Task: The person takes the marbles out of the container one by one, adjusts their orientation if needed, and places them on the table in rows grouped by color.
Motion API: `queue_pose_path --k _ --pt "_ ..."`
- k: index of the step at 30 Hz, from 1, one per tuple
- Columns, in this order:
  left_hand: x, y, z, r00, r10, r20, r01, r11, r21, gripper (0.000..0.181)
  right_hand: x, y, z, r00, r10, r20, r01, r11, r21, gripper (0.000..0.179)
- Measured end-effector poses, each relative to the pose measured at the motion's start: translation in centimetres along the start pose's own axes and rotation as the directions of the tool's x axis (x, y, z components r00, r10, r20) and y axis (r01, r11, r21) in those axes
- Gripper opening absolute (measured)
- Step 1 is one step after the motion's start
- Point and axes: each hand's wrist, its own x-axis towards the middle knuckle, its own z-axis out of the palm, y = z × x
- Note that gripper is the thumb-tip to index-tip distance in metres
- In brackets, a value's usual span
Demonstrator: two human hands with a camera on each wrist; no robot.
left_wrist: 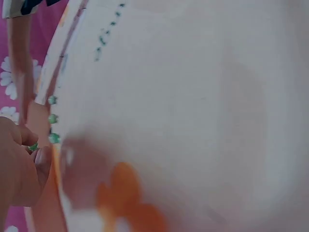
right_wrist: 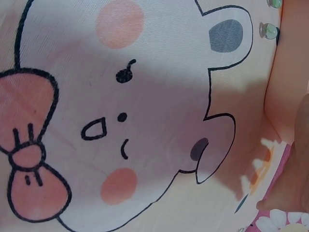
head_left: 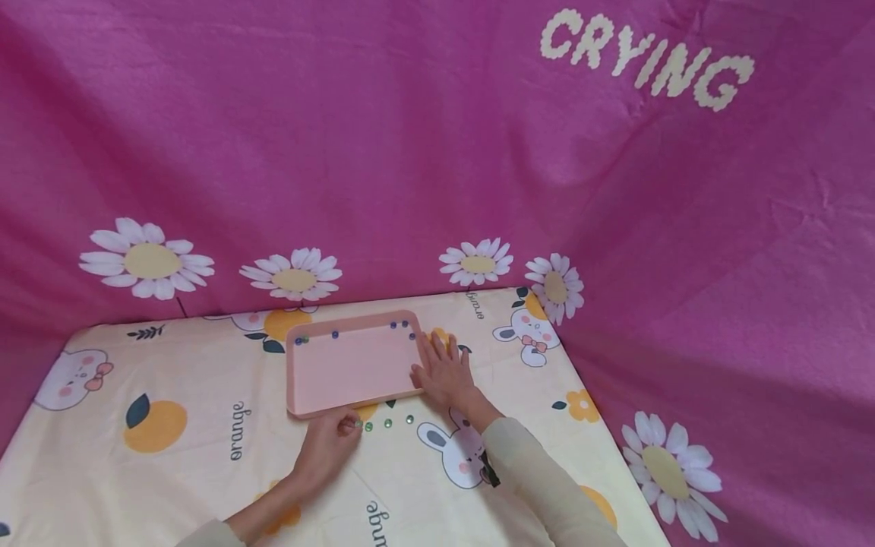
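Count: 1 shallow pink rect. tray (head_left: 355, 368), 5 small round blue marbles (head_left: 335, 334), 5 small round glassy green marbles (head_left: 388, 423). In tray: all 5 blue + 1 green, along its far side & far corners. Other greens: 3 loose in a row just off tray's near side, 1 pinched betw. thumb & finger of L hand (head_left: 328, 448), by tray's near edge. R hand (head_left: 447, 376) spread, on tray's R wall, hiding part of it. Under tray: cream-clothed worktop (head_left: 205, 486), bunny/orange print; beyond & R of tray, magenta daisy-print fabric (head_left: 383, 152).
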Motion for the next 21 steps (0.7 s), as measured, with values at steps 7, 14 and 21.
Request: queue_pose_path --k 7,14,21 --pt "-0.1 -1.8 0.8 0.998 0.017 -0.055 -0.014 0.998 0.06 0.011 -0.1 0.0 0.1 1.0 0.011 -0.002 -0.011 1.0 0.017 0.073" --pt "0.2 -2.3 1.0 0.998 0.036 -0.052 -0.032 0.995 0.091 0.015 -0.2 0.0 0.0 1.0 0.011 -0.003 -0.011 1.0 0.014 0.073" --pt "0.2 -2.2 1.1 0.998 0.037 -0.047 -0.031 0.993 0.115 0.017 -0.1 0.0 0.0 1.0 0.01 -0.011 -0.01 1.0 0.02 0.073"
